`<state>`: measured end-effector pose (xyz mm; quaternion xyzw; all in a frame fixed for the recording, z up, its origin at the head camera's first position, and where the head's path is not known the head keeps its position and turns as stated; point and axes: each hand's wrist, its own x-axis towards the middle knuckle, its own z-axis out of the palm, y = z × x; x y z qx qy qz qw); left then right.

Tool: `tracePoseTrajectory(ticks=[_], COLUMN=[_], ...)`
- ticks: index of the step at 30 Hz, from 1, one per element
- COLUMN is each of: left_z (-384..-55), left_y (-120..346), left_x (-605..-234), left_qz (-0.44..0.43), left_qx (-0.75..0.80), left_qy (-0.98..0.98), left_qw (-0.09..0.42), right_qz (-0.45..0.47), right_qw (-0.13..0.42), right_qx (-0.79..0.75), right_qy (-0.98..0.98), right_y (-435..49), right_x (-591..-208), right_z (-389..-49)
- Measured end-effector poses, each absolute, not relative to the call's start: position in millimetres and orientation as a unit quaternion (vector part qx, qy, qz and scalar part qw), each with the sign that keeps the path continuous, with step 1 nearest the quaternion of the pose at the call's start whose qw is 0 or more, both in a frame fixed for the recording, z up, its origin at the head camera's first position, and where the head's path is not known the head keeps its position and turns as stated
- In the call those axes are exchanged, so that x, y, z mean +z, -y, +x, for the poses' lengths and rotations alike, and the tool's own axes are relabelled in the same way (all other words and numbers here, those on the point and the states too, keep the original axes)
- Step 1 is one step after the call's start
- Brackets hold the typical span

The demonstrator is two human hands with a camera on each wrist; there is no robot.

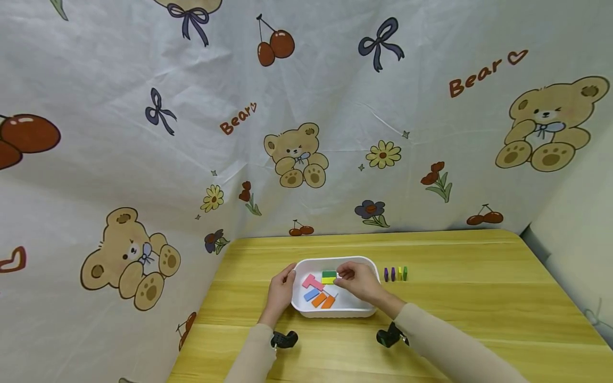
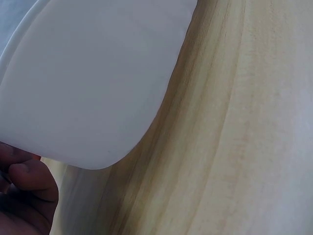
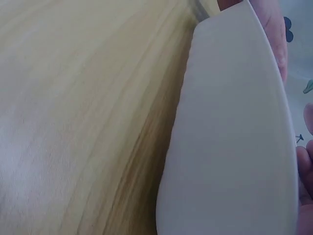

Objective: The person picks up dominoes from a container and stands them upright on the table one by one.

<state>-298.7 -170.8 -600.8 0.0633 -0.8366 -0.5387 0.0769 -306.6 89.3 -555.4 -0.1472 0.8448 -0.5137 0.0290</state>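
A white plastic tray [image 1: 335, 314] stands on the wooden table with coloured blocks inside. At its left end my left hand [image 1: 281, 290] holds the rim, thumb on the upper edge; curled fingers [image 2: 34, 181] show beside the tray wall in the left wrist view. My right hand [image 1: 359, 281] reaches over the right side into the tray, fingers bent. Its fingertips are right at a green block [image 1: 329, 274] and a yellow block [image 1: 328, 281]; I cannot tell whether they pinch one. Left of these lie a pink T-shaped piece [image 1: 312, 282], a blue block [image 1: 311, 294] and orange blocks [image 1: 319, 300].
Several small blocks, purple [image 1: 393, 274], yellow [image 1: 399, 273] and green [image 1: 405, 273], stand in a row on the table [image 1: 479, 298] right of the tray. A bear-printed cloth [image 1: 335, 106] hangs behind the table and along its left side.
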Motion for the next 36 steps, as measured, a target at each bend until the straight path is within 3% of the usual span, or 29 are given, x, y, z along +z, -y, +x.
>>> tracePoseTrajectory(ticks=[36], left_z=[-300.7], left_y=[172.8], left_x=[-601.7], left_qz=[0.073], left_qx=[-0.537], left_qy=[0.838], left_qw=[0.069], right_qz=[-0.138], right_qw=[0.075], right_qx=[-0.454], right_qy=[-0.877], right_y=[-52.9], right_x=[-578.1], right_z=[-320.6])
